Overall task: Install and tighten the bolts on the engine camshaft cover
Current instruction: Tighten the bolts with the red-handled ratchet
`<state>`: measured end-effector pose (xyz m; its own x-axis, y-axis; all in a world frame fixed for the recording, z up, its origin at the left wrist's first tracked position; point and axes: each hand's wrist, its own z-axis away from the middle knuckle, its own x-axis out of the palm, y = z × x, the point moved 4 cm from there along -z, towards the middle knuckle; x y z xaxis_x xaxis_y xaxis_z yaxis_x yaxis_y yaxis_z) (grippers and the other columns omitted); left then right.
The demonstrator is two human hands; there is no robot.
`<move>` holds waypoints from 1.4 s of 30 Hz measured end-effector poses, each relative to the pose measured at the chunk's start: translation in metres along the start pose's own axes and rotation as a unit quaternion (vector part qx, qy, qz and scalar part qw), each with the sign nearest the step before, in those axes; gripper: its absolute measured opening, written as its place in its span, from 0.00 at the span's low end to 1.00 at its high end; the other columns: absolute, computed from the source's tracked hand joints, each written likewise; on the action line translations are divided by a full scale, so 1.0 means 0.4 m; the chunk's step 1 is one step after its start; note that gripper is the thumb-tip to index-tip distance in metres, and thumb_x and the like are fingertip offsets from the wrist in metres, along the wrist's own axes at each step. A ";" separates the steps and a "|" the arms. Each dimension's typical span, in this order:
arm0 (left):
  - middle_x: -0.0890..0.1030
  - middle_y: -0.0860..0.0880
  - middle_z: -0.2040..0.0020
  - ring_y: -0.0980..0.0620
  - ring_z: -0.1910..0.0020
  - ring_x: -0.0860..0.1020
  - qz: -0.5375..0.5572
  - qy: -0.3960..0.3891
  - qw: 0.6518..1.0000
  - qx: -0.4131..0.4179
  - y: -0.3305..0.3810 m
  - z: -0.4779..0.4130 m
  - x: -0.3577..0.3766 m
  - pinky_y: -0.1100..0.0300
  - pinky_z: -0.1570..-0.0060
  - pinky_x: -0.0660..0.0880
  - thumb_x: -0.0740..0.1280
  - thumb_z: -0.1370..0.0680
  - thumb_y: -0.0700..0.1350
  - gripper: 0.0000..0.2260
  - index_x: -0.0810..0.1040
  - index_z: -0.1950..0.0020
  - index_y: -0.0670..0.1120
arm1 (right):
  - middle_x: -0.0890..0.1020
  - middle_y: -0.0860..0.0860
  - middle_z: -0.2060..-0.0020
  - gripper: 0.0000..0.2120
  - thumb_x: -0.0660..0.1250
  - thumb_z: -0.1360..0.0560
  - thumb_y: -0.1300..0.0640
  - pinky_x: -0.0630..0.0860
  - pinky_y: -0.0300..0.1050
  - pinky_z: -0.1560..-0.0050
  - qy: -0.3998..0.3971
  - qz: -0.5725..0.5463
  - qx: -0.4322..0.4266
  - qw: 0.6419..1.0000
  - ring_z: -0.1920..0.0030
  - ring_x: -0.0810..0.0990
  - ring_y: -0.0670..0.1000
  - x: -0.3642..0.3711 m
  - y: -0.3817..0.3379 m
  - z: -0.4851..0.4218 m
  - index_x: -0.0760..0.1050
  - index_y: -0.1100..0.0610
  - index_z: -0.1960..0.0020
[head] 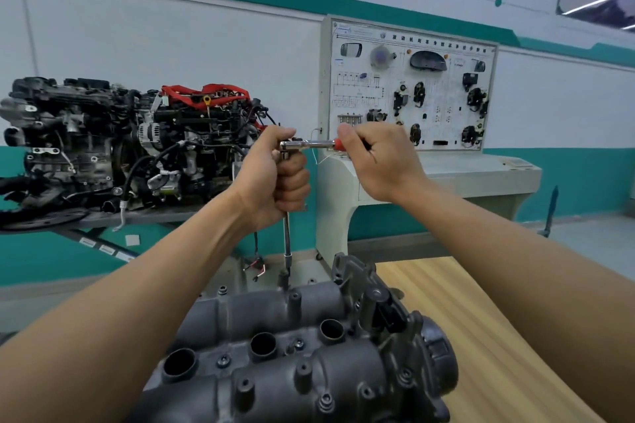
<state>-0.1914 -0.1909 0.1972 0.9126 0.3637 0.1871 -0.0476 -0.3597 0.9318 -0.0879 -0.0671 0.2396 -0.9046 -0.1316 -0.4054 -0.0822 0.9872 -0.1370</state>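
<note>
Two-handed grip on ratchet (309, 144) w/ long extension (287, 237): left hand (275, 178) wrapped round extension top, right hand (378, 161) clamped on red handle. Below, dark grey cast camshaft cover (275, 371), 3 round wells (263, 343), small bolts (223, 360) in bosses, lying on wood surface (481, 319); extension tip at far edge.

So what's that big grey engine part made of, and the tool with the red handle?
The engine cover looks like cast metal: dull, grainy grey. The tool seems polished steel, bright with glints. Its red handle may be plastic or rubber.
</note>
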 end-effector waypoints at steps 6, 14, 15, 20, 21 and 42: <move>0.50 0.52 0.75 0.52 0.76 0.48 0.000 0.008 1.000 0.001 -0.003 -0.003 -0.011 0.65 0.78 0.48 0.52 0.20 0.59 0.23 0.52 0.72 0.52 | 0.71 0.42 0.80 0.28 0.58 0.18 0.45 0.59 0.40 0.71 0.025 -0.024 0.031 0.999 0.75 0.71 0.43 0.024 0.017 0.012 0.63 0.47 0.76; 0.51 0.52 0.76 0.53 0.77 0.48 0.000 0.018 1.000 0.017 -0.003 -0.005 -0.011 0.65 0.78 0.48 0.53 0.20 0.59 0.25 0.56 0.75 0.52 | 0.66 0.47 0.81 0.28 0.58 0.19 0.45 0.59 0.43 0.72 0.011 -0.025 0.058 0.998 0.77 0.66 0.47 0.018 0.009 0.009 0.63 0.53 0.76; 0.51 0.52 0.76 0.53 0.77 0.49 -0.001 0.023 1.000 0.017 -0.004 -0.004 -0.011 0.65 0.78 0.48 0.53 0.20 0.59 0.25 0.56 0.75 0.52 | 0.66 0.47 0.81 0.28 0.58 0.19 0.45 0.60 0.44 0.72 0.008 -0.023 0.063 0.998 0.77 0.66 0.47 0.018 0.009 0.011 0.63 0.54 0.76; 0.55 0.53 0.77 0.54 0.79 0.52 -0.008 0.060 0.998 0.033 -0.008 -0.005 -0.003 0.66 0.80 0.51 0.55 0.19 0.59 0.25 0.58 0.74 0.50 | 0.69 0.47 0.80 0.28 0.59 0.19 0.43 0.61 0.44 0.71 -0.003 0.008 0.095 0.995 0.76 0.68 0.48 -0.010 -0.002 0.036 0.67 0.55 0.74; 0.56 0.53 0.77 0.54 0.78 0.53 -0.012 0.075 0.996 0.039 -0.008 -0.005 -0.001 0.65 0.80 0.51 0.55 0.19 0.58 0.24 0.59 0.73 0.50 | 0.72 0.48 0.79 0.27 0.59 0.19 0.42 0.64 0.44 0.71 0.001 0.022 0.100 0.995 0.75 0.70 0.48 -0.023 -0.012 0.043 0.72 0.55 0.73; 0.56 0.53 0.77 0.53 0.77 0.52 -0.077 0.105 0.990 0.056 -0.023 0.006 0.038 0.64 0.79 0.51 0.54 0.19 0.55 0.22 0.57 0.72 0.52 | 0.81 0.53 0.68 0.30 0.50 0.16 0.43 0.73 0.53 0.62 -0.004 -0.037 0.228 0.973 0.65 0.77 0.54 0.014 0.038 0.051 0.75 0.59 0.67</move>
<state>-0.1761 -0.1842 0.1906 0.8008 0.5874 0.1169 0.1413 -0.3750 0.9162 -0.0857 -0.0546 0.2169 -0.8999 -0.2032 -0.3858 0.0484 0.8327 -0.5515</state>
